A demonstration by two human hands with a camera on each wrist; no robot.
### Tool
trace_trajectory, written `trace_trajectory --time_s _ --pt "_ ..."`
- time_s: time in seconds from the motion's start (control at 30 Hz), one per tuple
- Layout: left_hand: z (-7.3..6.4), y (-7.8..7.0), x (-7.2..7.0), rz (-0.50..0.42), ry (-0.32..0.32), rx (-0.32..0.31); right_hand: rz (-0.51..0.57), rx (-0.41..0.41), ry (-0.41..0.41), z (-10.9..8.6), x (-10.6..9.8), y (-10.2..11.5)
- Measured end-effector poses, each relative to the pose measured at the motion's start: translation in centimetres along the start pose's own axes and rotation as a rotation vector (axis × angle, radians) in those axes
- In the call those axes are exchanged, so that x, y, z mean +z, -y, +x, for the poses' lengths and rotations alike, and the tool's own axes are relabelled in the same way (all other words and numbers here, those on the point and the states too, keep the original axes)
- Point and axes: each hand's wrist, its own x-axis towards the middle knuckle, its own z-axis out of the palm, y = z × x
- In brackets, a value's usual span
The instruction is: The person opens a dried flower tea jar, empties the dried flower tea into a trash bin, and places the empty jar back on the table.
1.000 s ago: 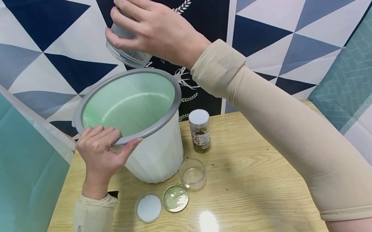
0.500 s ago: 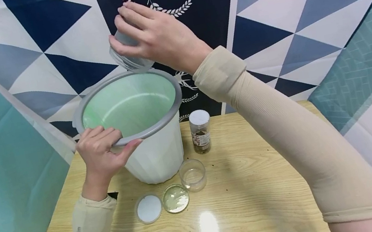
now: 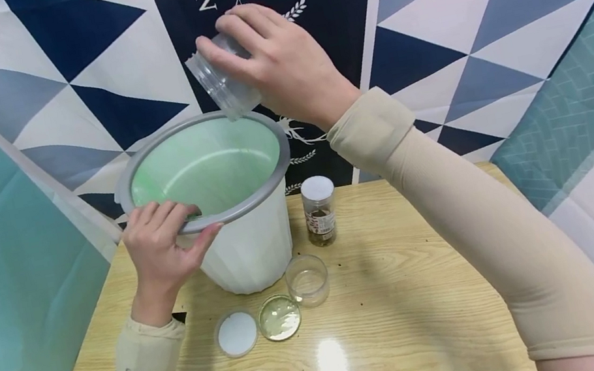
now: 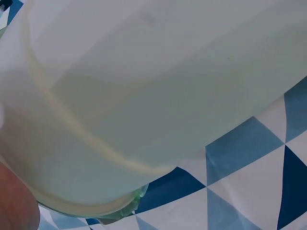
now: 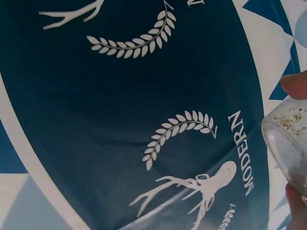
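My left hand (image 3: 159, 249) grips the front-left rim of a white trash can (image 3: 250, 257), thumb outside and fingers over the grey rim. Inside, the can looks green. The left wrist view shows its pale wall (image 4: 144, 96) up close, with a crinkled green edge below. My right hand (image 3: 284, 65) holds a clear plastic jar (image 3: 222, 86) by its base end, tilted over the can's back rim, its open mouth facing down-left. Small brown bits cling near the jar's base (image 5: 290, 122) in the right wrist view.
A labelled jar with a white lid (image 3: 319, 211) stands right of the can on the wooden table (image 3: 404, 319). In front lie a clear shallow cup (image 3: 309, 281), a gold-rimmed lid (image 3: 280, 318) and a white lid (image 3: 237, 333). Patterned cloth (image 3: 432, 35) hangs behind.
My right hand has come down and to the right with the jar, whose mouth has turned more sideways to the left. My left hand stays on the trash can's rim.
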Motion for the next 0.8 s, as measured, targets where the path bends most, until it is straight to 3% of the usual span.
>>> trace_trajectory --time_s 0.2,0.4,0.6,0.8 --pt "0.0 -0.2 -0.3 -0.034 -0.018 -0.047 0.095 0.086 0.008 -1.2 -0.2 0.0" --pt "0.1 -0.6 -0.1 -0.011 -0.101 -0.053 0.225 0.229 -0.026 -3.0 -0.7 0.0" --pt "0.6 -2.2 0.1 0.002 -0.194 0.034 0.333 0.328 -0.067 -5.4 -1.3 0.5" --pt "1.2 -4.6 0.6 -0.007 -0.145 0.172 0.441 0.366 -0.109 -7.6 -1.9 0.9"
